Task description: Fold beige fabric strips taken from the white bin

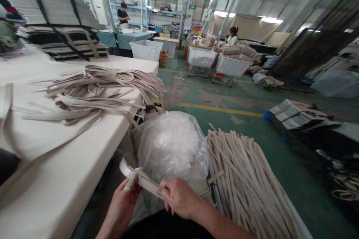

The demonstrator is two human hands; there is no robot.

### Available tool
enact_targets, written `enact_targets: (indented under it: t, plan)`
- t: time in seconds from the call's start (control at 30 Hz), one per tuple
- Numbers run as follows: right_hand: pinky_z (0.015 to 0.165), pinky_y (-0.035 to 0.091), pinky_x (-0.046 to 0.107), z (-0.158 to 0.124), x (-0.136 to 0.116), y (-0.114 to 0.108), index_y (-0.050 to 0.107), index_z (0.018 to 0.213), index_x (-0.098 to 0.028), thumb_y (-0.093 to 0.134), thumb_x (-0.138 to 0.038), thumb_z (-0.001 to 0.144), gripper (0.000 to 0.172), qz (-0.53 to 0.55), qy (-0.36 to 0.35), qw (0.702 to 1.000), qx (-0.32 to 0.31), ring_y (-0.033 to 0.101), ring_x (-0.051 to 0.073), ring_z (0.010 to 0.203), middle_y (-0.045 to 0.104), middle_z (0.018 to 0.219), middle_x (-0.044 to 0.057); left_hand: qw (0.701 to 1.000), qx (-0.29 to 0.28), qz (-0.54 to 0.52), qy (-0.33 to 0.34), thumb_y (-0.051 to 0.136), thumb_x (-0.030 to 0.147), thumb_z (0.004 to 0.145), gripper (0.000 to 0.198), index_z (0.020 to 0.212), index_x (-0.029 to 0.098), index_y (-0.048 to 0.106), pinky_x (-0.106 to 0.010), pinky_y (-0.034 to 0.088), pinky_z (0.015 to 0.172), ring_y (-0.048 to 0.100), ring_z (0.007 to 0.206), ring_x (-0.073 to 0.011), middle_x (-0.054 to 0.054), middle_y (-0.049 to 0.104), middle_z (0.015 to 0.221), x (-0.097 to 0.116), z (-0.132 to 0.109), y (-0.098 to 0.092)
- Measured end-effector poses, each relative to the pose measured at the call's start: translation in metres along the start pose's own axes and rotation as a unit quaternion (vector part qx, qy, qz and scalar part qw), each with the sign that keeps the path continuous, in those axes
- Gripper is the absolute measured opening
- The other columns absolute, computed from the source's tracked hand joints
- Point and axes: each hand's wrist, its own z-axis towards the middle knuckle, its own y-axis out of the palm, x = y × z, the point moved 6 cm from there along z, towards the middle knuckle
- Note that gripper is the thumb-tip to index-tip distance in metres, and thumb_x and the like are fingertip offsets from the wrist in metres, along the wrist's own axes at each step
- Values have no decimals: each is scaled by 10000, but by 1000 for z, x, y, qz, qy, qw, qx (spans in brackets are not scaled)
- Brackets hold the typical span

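A beige fabric strap (151,185) runs between my two hands, low in the middle of the view. My left hand (125,199) is closed on its left part, with a pale wrap around one fingertip. A whitish loop (125,168) curls up just beyond those fingers; whether it is the same strap I cannot tell. My right hand (181,197) pinches the strap further right. Directly beyond the hands sits a clear plastic bag (174,142) with white, crumpled contents. Many similar straps (244,179) lie lengthwise in a pile to the right.
On the pale table (56,179) at left lies a tied bundle of straps (98,89), with strapped fabric stacks (61,22) behind. White bins (146,49) stand across the green floor. Two people work at the back. Another bundled stack (300,114) sits at right.
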Motion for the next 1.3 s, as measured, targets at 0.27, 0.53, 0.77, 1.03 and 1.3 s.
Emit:
enact_targets:
  t: [0.27,0.53,0.77,1.03,1.3]
  plan:
    - [500,377,158,9,-13,-6,625,766,-175,471,-329,955,289,-12,-38,998,49,553,77,428,615,542,-31,997,-64,47,-8,922,385,490,476,860,112,797,-296,570,759,699,887,-276,-127,774,859,-5,-8,18]
    - [530,393,176,6,-8,-4,654,814,-177,469,-346,958,289,-38,-16,998,42,565,93,442,623,537,-24,996,-71,34,-52,927,352,486,482,889,123,794,-307,573,762,699,856,-260,-129,776,886,-21,-6,15]
    - [527,399,181,3,-6,-2,652,786,-182,456,-354,960,314,-34,-20,999,9,582,99,445,642,550,-18,1000,-5,14,-8,942,322,451,494,872,114,788,-242,560,713,690,835,-211,-127,768,968,-2,0,5]
    - [485,382,162,4,-3,-8,640,783,-174,452,-355,956,314,-15,-28,999,44,578,90,434,661,580,-7,995,-86,31,-50,905,351,547,453,899,95,782,-260,564,715,690,782,-212,-119,771,874,-15,-5,24]
    - [497,395,175,-4,5,-8,663,809,-176,467,-322,941,278,-27,0,999,35,570,102,437,637,537,-12,993,-58,35,-95,896,260,565,342,852,116,779,-259,564,670,700,799,-218,-116,767,890,-23,-7,18]
